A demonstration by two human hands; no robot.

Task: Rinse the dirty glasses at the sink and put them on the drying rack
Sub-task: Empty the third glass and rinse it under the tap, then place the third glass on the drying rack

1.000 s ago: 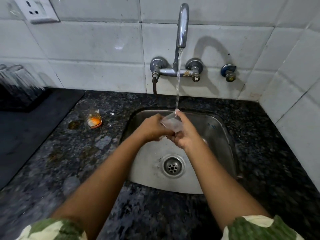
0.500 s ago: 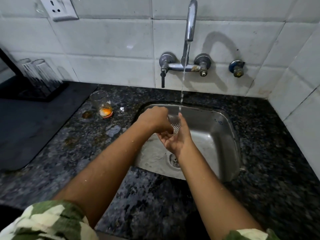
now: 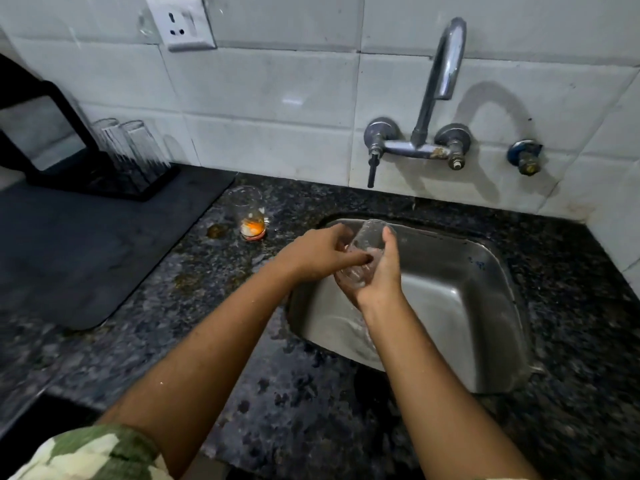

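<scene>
White wall socket (image 3: pixel 181 24) above — dark mat (image 3: pixel 86 244) on granite counter (image 3: pixel 311 410).

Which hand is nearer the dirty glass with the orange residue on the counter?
Left. The left hand sits at the sink's left edge, just right of the dirty glass. The right hand is farther right, over the basin, gripping the clear glass.

Two bare hands hold a clear glass (image 3: pixel 363 252) tilted over the steel sink's (image 3: pixel 485 306) left edge — right hand (image 3: pixel 379 271) cupping it, left hand (image 3: pixel 318 254) touching its side. On the dark counter (image 3: pixel 311 410), just left of the sink, stands a dirty glass (image 3: pixel 250 216) with orange residue — two clean glasses (image 3: pixel 128 147) sit in the black rack (image 3: pixel 104 185) at the back left.
</scene>
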